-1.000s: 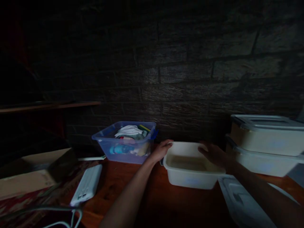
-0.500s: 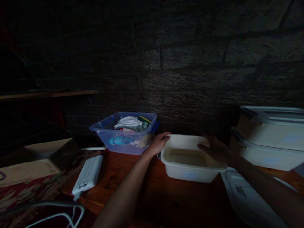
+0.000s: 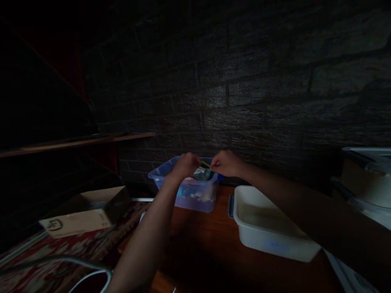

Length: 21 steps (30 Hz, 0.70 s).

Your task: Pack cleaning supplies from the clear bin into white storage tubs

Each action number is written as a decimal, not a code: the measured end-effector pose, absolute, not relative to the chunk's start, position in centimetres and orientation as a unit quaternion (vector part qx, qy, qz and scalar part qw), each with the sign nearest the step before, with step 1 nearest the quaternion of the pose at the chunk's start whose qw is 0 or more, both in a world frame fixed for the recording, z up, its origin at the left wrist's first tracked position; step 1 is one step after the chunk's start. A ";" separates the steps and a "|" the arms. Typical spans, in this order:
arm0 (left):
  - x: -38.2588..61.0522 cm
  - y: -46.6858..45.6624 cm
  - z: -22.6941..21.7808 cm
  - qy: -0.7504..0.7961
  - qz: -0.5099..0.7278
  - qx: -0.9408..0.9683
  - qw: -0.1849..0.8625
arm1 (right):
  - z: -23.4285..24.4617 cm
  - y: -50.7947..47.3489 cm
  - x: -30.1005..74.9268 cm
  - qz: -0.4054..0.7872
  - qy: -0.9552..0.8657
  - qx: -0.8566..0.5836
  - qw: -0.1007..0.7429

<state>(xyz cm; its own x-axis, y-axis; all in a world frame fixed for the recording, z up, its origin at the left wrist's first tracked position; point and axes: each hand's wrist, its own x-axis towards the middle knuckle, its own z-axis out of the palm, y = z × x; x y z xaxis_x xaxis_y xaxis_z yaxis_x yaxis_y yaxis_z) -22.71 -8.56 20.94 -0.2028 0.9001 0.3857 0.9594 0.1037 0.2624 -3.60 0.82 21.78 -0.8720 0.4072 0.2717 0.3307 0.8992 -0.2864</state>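
Blue bin [image 3: 195, 202] near tabletop's [image 3: 198, 236] far edge: I'm likely reaching in, left hand [image 3: 188, 166], right hand [image 3: 225, 163] curled, hold unclear; calls for pinching

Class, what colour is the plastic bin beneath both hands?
The plastic bin is translucent bluish purple; the head view shows it best.

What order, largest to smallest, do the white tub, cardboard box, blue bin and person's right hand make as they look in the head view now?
1. White tub, partly hidden by the right arm
2. Cardboard box and blue bin: too alike to rank, the bin being partly covered
3. Right hand
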 end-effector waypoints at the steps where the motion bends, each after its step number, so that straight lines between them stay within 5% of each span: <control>1: -24.3 -8.3 21.0 -0.753 -0.193 -0.628 0.044 | 21.7 0.6 -5.7 0.113 -0.966 -0.190 0.137; 10: -32.7 -6.2 19.4 -0.781 0.002 -0.618 -0.089 | 18.7 0.5 -16.8 0.078 -0.962 -0.258 -0.027; 21: -35.0 -6.5 17.2 -0.722 -0.091 -0.681 -0.081 | 16.9 1.8 -18.8 0.062 -0.961 -0.268 -0.030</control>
<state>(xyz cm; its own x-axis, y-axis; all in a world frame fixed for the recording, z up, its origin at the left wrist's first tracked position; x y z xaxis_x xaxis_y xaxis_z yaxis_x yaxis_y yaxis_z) -35.00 -6.54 17.20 -0.0594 0.9982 0.0076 0.9686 0.0558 0.2421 -18.83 1.82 16.95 -0.8540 0.5123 -0.0906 0.5197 0.8482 -0.1023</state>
